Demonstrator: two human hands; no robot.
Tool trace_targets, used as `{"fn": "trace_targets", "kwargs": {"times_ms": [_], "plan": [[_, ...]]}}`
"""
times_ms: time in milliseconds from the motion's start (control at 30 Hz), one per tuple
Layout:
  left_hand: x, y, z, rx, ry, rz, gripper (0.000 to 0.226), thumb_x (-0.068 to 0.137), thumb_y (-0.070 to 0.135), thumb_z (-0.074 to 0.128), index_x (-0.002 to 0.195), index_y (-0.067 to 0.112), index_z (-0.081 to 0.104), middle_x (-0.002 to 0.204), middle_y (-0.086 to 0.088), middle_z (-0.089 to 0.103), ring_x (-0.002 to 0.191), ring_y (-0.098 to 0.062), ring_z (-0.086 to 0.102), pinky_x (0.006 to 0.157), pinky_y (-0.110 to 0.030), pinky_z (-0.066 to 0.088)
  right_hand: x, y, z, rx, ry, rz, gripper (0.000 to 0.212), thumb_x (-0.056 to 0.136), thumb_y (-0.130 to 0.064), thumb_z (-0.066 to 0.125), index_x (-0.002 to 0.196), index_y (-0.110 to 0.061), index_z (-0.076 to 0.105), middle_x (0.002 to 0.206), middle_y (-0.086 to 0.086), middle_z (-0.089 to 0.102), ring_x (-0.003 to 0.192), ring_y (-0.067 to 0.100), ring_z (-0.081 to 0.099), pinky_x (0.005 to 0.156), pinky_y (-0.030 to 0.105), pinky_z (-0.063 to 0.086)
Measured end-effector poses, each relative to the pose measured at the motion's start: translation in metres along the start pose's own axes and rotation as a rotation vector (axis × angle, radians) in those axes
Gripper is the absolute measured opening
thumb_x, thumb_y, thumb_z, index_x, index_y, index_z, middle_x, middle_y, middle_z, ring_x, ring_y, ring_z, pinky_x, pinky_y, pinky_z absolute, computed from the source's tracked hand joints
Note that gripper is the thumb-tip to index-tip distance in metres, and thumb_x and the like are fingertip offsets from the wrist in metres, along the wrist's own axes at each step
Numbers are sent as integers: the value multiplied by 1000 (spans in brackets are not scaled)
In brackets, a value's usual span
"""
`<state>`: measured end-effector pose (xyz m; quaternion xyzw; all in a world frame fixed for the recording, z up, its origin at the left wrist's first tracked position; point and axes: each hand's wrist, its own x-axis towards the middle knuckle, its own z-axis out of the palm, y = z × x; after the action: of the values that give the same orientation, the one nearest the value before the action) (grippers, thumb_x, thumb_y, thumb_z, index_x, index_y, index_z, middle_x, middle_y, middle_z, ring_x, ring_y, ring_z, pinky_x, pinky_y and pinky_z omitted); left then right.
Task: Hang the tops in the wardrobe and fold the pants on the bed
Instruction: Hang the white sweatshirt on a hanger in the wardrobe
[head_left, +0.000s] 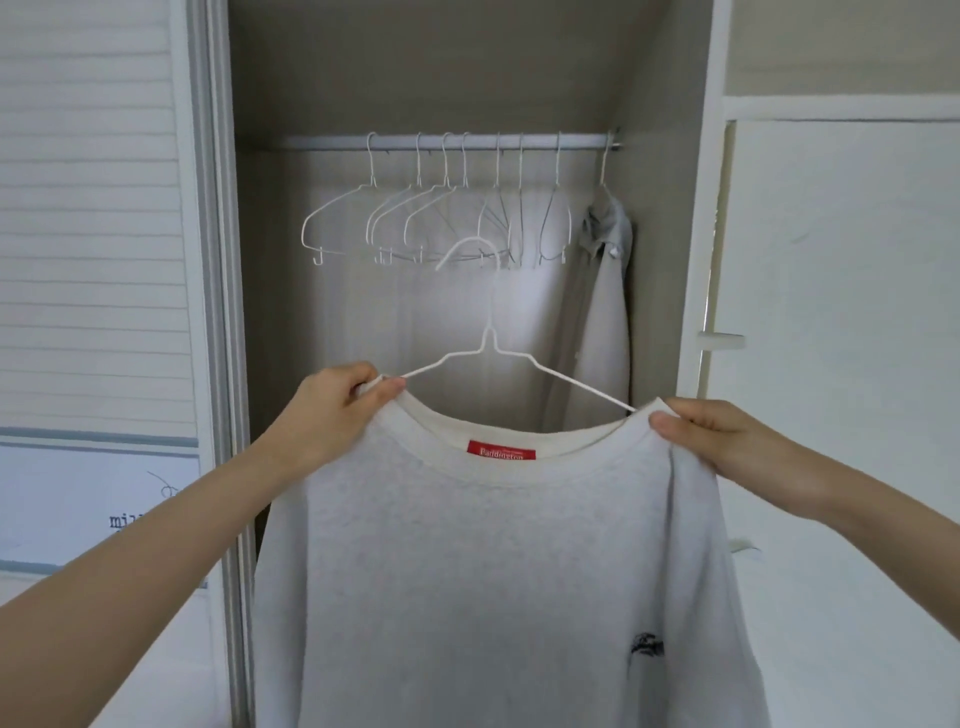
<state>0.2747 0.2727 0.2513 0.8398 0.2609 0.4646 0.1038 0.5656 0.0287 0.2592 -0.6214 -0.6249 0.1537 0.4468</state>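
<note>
A pale grey sweatshirt with a red neck label hangs in front of me on a white wire hanger. My left hand pinches its left shoulder together with the hanger's arm. My right hand pinches the right shoulder at the collar. The hanger's hook points up, below the wardrobe rail. The sweatshirt's lower part runs out of the frame.
Several empty white hangers hang on the rail. A grey shirt hangs at the rail's right end. A slatted door stands left, a white panel right.
</note>
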Motion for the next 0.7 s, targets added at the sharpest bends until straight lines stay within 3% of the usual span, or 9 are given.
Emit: {"fn": "trace_targets", "kwargs": {"times_ms": [67, 133, 300, 400, 467, 533, 600, 700], "plan": [[5, 1, -5, -50, -24, -6, 50, 95, 40, 54, 69, -3, 51, 61, -12, 45, 55, -14, 41, 56, -29, 33, 0, -5, -8, 222, -24, 83, 32, 88, -29, 54, 100, -4, 71, 103, 9, 73, 96, 19, 69, 85, 27, 53], [9, 2, -4, -94, -48, -40, 48, 94, 39, 56, 67, 0, 54, 60, -9, 45, 55, -11, 43, 57, -26, 35, 1, -8, -5, 285, -31, 139, 30, 85, -26, 56, 99, -3, 71, 105, 14, 72, 96, 23, 69, 81, 26, 56], [8, 0, 10, -130, -148, -48, 48, 91, 42, 58, 78, -4, 63, 70, -19, 54, 61, -23, 50, 62, -30, 40, 1, -14, 14, 299, 6, 204, 23, 89, -19, 56, 79, -8, 73, 92, 16, 72, 80, 23, 70, 64, 24, 54], [11, -9, 1, -157, -196, -46, 60, 75, 66, 58, 80, 8, 70, 76, -14, 62, 69, -27, 60, 65, -31, 47, -1, -19, 15, 358, 98, 202, 24, 87, -19, 57, 73, -8, 73, 85, 16, 71, 73, 23, 69, 62, 24, 53], [14, -15, -6, -170, -245, -58, 64, 63, 75, 58, 82, 15, 72, 76, -5, 65, 71, -20, 63, 67, -28, 51, -2, -26, 14, 418, 170, 203, 23, 82, -22, 58, 81, -4, 73, 86, 18, 71, 75, 26, 68, 68, 28, 52], [20, -22, -5, -162, -247, -120, 54, 64, 66, 65, 86, 18, 71, 80, 1, 66, 78, -18, 64, 74, -30, 53, -2, -36, 16, 444, 248, 217, 30, 83, -23, 59, 93, 3, 72, 93, 22, 71, 81, 31, 68, 77, 34, 50], [30, -30, 6, -22, -151, -173, 43, 74, 57, 71, 101, 24, 67, 105, 5, 63, 97, -20, 61, 88, -37, 51, 0, -45, 23, 435, 291, 223, 33, 89, -23, 57, 95, 6, 70, 94, 23, 70, 84, 33, 68, 79, 36, 50], [37, -20, 32, 128, -1, -226, 51, 87, 43, 68, 131, 22, 51, 137, -2, 45, 123, -27, 50, 106, -46, 36, 10, -59, 38, 417, 370, 240, 32, 92, -26, 58, 84, 1, 72, 82, 18, 73, 73, 28, 71, 70, 32, 54]]}}
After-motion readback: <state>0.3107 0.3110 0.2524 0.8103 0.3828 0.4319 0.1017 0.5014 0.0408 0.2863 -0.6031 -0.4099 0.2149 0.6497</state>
